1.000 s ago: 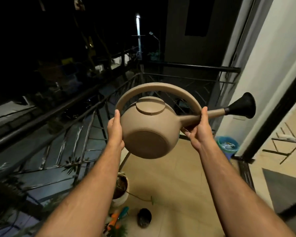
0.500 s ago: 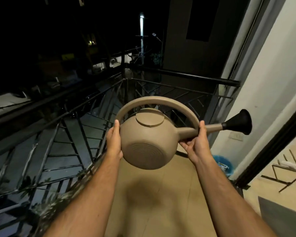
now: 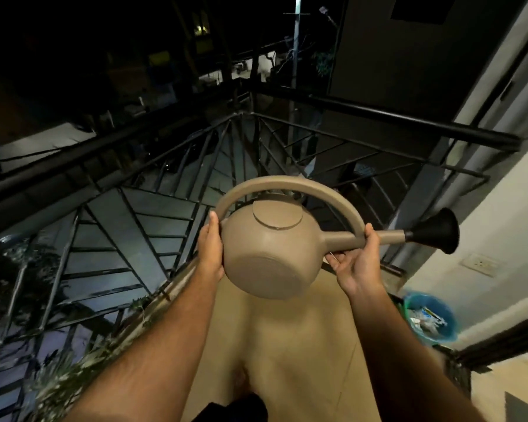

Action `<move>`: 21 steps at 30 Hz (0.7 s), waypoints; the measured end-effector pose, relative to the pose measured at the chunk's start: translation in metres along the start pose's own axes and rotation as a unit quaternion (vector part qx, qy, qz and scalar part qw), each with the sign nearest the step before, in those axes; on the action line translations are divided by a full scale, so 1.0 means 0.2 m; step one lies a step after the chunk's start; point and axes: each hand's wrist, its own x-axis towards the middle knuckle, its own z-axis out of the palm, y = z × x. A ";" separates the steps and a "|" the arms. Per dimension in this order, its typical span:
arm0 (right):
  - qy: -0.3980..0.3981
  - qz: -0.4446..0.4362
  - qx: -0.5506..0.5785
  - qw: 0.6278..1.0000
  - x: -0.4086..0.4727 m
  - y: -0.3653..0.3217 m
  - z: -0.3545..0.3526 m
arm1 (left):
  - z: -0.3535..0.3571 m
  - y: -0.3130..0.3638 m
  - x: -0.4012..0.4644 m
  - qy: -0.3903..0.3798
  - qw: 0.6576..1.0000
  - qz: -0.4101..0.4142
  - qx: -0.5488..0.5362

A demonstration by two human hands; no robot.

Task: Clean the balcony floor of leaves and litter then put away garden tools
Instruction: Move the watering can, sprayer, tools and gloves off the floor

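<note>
I hold a beige round watering can [image 3: 272, 254] in the air over the balcony floor [image 3: 299, 345], tipped so its flat bottom faces me. Its arched handle runs over the top and its black spray head [image 3: 436, 234] points right. My left hand [image 3: 211, 248] lies flat against the can's left side, fingers straight up. My right hand [image 3: 358, 263] grips the spout from below, thumb over the top.
A black metal railing [image 3: 378, 117] fences the balcony ahead and to the left. A blue bin [image 3: 430, 318] with litter stands by the white wall at the right. Plant leaves [image 3: 58, 376] hang along the railing at lower left. A dark door frame [image 3: 500, 339] edges the right.
The can has stayed in both hands and tilted a little, spout end dropping. My view has swung down and right; the plant pots and tools seen a second ago are out of view.
</note>
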 end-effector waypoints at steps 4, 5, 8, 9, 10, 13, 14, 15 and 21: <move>0.006 0.021 0.009 1.000 0.34 0.04 0.11 | 0.06 0.01 0.35 -0.036 0.997 -0.061 -0.014; 0.003 0.025 0.009 1.000 0.41 0.05 0.13 | 0.07 0.02 0.42 -0.044 0.996 -0.076 -0.011; -0.013 0.009 -0.003 1.000 0.66 0.09 0.24 | 0.12 0.08 0.68 -0.040 0.993 -0.112 -0.002; -0.007 0.004 -0.006 1.000 0.74 0.10 0.27 | 0.14 0.08 0.78 -0.035 0.992 -0.120 0.005; 0.003 0.004 -0.004 1.000 0.80 0.10 0.31 | 0.17 0.08 0.86 -0.035 0.991 -0.130 0.008; 0.041 0.013 0.027 0.999 1.01 0.11 0.38 | 0.24 0.08 1.11 -0.010 0.988 -0.149 0.043; 0.052 0.014 0.037 0.998 1.09 0.12 0.40 | 0.27 0.08 1.20 -0.005 0.987 -0.154 0.041; 0.063 0.015 0.042 0.997 1.17 0.13 0.42 | 0.29 0.09 1.28 0.014 0.988 -0.148 0.046; 0.101 0.020 0.046 0.994 1.60 0.23 0.51 | 0.42 0.12 1.65 0.054 0.973 -0.198 0.103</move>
